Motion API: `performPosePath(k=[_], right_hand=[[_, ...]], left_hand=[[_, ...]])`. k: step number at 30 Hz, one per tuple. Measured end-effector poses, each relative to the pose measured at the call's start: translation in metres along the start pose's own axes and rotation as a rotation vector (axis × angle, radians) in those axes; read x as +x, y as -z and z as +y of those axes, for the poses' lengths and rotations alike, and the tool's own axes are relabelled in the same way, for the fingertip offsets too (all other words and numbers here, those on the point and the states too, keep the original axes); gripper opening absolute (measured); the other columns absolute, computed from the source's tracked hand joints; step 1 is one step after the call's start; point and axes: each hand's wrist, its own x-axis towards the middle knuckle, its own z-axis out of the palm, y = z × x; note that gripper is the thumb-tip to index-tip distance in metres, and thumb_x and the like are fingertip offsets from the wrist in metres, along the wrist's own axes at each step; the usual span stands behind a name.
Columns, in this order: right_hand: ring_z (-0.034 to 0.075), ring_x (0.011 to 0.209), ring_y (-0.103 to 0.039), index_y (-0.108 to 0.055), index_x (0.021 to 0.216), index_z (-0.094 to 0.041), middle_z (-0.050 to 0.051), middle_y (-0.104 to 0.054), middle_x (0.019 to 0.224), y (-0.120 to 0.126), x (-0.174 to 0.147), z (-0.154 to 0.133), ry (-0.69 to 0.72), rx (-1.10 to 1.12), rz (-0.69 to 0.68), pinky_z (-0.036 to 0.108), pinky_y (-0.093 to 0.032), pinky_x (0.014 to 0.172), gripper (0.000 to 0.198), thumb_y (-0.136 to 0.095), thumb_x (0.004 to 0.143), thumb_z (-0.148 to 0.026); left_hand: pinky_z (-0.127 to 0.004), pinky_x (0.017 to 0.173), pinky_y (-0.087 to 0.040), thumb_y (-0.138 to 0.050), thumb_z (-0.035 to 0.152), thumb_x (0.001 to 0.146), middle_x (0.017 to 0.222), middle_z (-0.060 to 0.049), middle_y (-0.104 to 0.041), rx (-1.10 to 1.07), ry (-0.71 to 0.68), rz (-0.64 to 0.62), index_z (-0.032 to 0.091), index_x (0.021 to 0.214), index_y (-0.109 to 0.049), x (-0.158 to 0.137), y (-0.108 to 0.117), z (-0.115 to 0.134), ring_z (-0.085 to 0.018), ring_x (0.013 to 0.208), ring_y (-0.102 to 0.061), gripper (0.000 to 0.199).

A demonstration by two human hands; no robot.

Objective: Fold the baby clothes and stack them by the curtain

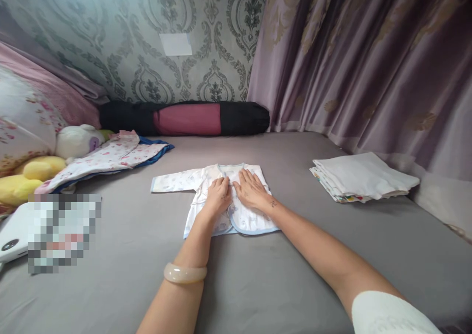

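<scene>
A small white baby shirt (254,221) with light blue trim and a faint print lies front up on the bed. One sleeve stretches out to the left; the other sleeve does not show. My left hand (220,195) rests on the middle of the shirt front, its fingers pointing away from me and partly hidden from view. Beside it, my right hand (251,190) lies flat on the shirt's right half with fingers stretched out. Both palms face down on the cloth, and neither hand grips anything that I can see.
Grey sheeting covers the bed (147,285). A stack of folded white cloths (365,176) sits at right, near the purple curtain (324,53). Printed clothes (114,154), plush toys (77,142) and a white device (22,230) are at left. A black-and-maroon bolster (188,118) lines the wall.
</scene>
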Motion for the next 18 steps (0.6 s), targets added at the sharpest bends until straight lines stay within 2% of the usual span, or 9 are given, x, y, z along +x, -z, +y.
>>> performPosePath(k=[8, 13, 18], right_hand=[[0.027, 0.147, -0.016, -0.025, 0.15, 0.002, 0.018, -0.02, 0.159, 0.009, 0.0, 0.035, -0.088, -0.132, 0.036, 0.042, -0.009, 0.119, 0.069, -0.016, 0.098, -0.042], [0.026, 0.147, -0.016, -0.024, 0.151, 0.002, 0.017, -0.019, 0.159, 0.006, -0.001, 0.038, -0.085, -0.124, 0.031, 0.04, -0.012, 0.119, 0.067, -0.019, 0.098, -0.039], [0.027, 0.147, -0.016, -0.023, 0.151, 0.001, 0.017, -0.018, 0.159, 0.018, 0.001, 0.037, -0.095, -0.106, -0.059, 0.045, -0.01, 0.119, 0.067, -0.019, 0.098, -0.04]], left_hand=[[-0.044, 0.102, -0.042, -0.042, 0.016, 0.088, 0.127, -0.016, -0.059, 0.013, -0.006, 0.025, 0.014, 0.127, -0.052, -0.002, -0.002, -0.001, -0.029, 0.12, -0.053, 0.041], [-0.044, 0.101, -0.044, -0.042, 0.017, 0.089, 0.126, -0.016, -0.059, 0.003, -0.02, 0.071, 0.015, 0.127, -0.052, -0.002, -0.008, -0.004, -0.029, 0.12, -0.053, 0.04], [-0.047, 0.101, -0.044, -0.046, 0.02, 0.088, 0.125, -0.017, -0.059, -0.046, -0.051, 0.113, 0.015, 0.127, -0.051, -0.003, -0.008, -0.007, -0.029, 0.12, -0.053, 0.039]])
